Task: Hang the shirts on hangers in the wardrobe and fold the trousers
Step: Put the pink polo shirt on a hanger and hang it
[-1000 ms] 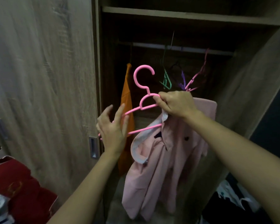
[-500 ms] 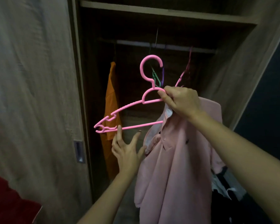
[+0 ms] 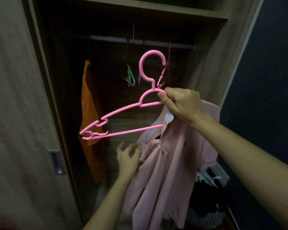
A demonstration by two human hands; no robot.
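Your right hand (image 3: 181,104) clamps the pink hanger (image 3: 123,110) neck and pink shirt (image 3: 166,171) collar together, shirt dangling below it, so your left hand (image 3: 128,157), lower-left and blurred, fingers curled at the loose collar (grip unclear), can probably pull it over the free arm.

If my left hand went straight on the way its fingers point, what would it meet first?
Most likely the collar of the pink shirt, right beside the left hand. The right hand grips the pink hanger with that shirt. Blur hides whether fingers and collar already touch.
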